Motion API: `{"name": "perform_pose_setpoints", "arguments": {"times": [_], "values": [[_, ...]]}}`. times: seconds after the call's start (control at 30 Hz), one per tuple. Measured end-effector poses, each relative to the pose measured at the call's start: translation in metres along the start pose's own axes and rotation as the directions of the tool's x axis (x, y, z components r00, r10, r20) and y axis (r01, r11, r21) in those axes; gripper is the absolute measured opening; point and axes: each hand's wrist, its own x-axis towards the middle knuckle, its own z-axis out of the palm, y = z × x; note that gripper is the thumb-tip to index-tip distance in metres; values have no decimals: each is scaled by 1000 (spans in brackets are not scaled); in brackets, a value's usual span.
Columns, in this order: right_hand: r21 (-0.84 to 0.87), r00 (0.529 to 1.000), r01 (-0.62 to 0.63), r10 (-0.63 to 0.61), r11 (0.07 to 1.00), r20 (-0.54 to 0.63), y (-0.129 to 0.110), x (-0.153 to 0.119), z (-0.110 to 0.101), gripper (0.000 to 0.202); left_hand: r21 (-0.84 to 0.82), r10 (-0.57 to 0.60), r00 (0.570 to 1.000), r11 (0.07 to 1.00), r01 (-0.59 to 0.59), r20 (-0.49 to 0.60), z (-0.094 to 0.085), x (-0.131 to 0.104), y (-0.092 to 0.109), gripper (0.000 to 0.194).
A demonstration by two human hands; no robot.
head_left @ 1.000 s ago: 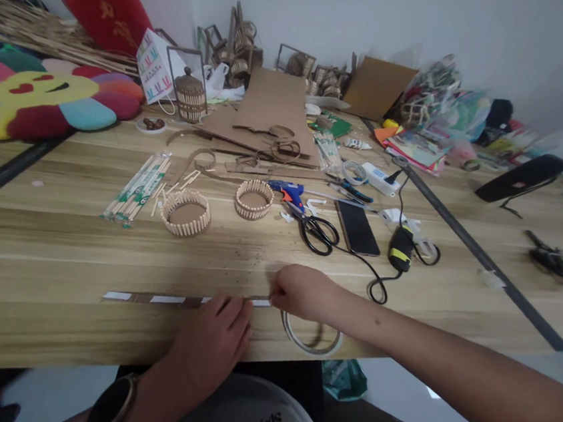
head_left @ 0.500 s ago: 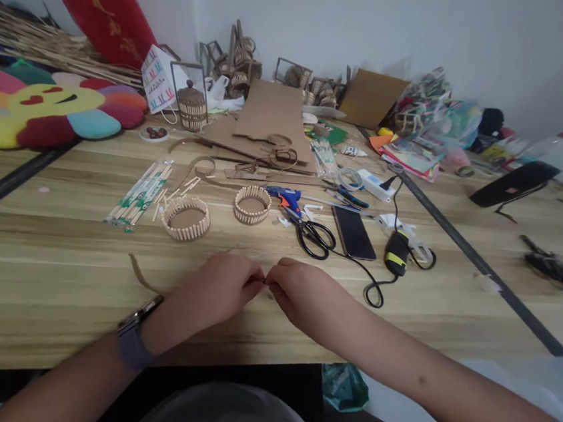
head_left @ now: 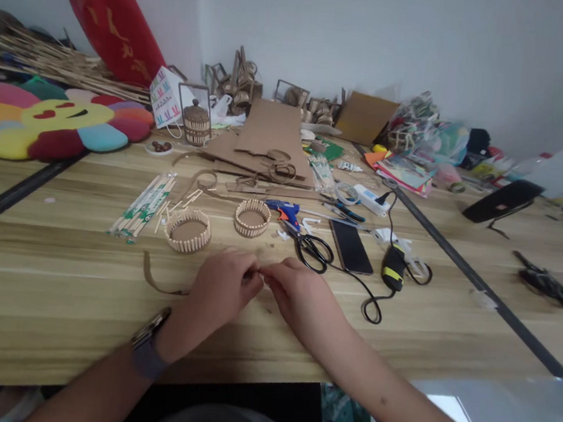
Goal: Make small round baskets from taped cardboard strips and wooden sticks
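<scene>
My left hand (head_left: 225,289), with a watch on its wrist, is closed on a brown cardboard strip (head_left: 151,281) whose loose end curls out to the left over the table. My right hand (head_left: 297,293) is pinched, its fingertips meeting those of my left hand; what lies between them is too small to make out. Just beyond my hands stand two round rings of short wooden sticks with cardboard bases, a larger one (head_left: 187,231) at the left and a smaller one (head_left: 252,219). Black-handled scissors (head_left: 313,252) and a blue glue gun (head_left: 284,212) lie beyond my right hand.
Packed sticks (head_left: 144,206) lie left of the rings. At the right are a phone (head_left: 351,247) and a black-yellow device (head_left: 393,268) with a looping cable. Cardboard sheets (head_left: 272,133), a lidded stick basket (head_left: 196,123) and a flower cushion (head_left: 59,120) stand or lie farther back.
The view has tilted up slightly, so the table things appear lower. My hands stay together at the fingertips, and the strip's loose end shows closer to my left hand.
</scene>
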Motion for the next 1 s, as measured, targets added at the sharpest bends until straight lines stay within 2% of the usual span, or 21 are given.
{"name": "perform_pose_setpoints", "arguments": {"times": [0.1, 0.2, 0.37, 0.43, 0.57, 0.63, 0.7, 0.73, 0.77, 0.83, 0.9, 0.93, 1.0], "values": [[114, 997, -12, 21, 993, -74, 1, 0, 6, 27, 31, -6, 996, 999, 9, -89, -1, 3, -4, 24], [236, 989, 41, -6, 971, -150, 1, -1, 16, 29, 13, 13, 989, 1000, -11, -150, -3, 4, -9, 24], [278, 946, 63, 32, 958, -323, -1, -2, 30, 38, -58, 27, 967, 997, -43, -254, -8, 4, -14, 23], [263, 910, 98, 21, 960, -415, -1, -2, 34, 40, -103, 25, 960, 993, -56, -280, -12, 4, -13, 21], [102, 792, 248, -141, 963, -594, 3, -7, 43, 28, -212, -14, 962, 976, -47, -274, -26, 2, -14, 21], [28, 735, 267, -185, 963, -653, 11, -11, 45, 24, -257, -110, 953, 966, 36, -282, -39, 1, -20, 22], [-18, 711, 255, -201, 967, -674, 22, -15, 48, 21, -303, -290, 914, 932, 201, -286, -55, 1, -28, 21], [-38, 719, 250, -212, 967, -661, 29, -16, 50, 20, -311, -346, 898, 914, 259, -271, -62, 1, -31, 20], [-60, 739, 254, -234, 965, -631, 36, -15, 53, 19, -290, -347, 906, 917, 273, -243, -69, 2, -34, 20], [-110, 819, 276, -293, 955, -492, 47, -12, 59, 17, -217, -248, 955, 953, 211, -161, -78, 5, -34, 23], [-138, 886, 293, -323, 946, -334, 52, -8, 63, 15, -150, -111, 990, 984, 98, -86, -81, 9, -30, 24], [-139, 899, 298, -326, 945, -293, 52, -7, 62, 13, -126, -57, 996, 991, 48, -66, -81, 10, -27, 23], [-118, 881, 324, -345, 939, -324, 46, -8, 53, 13, -86, 6, 999, 996, -10, -49, -78, 13, -21, 21]]}}
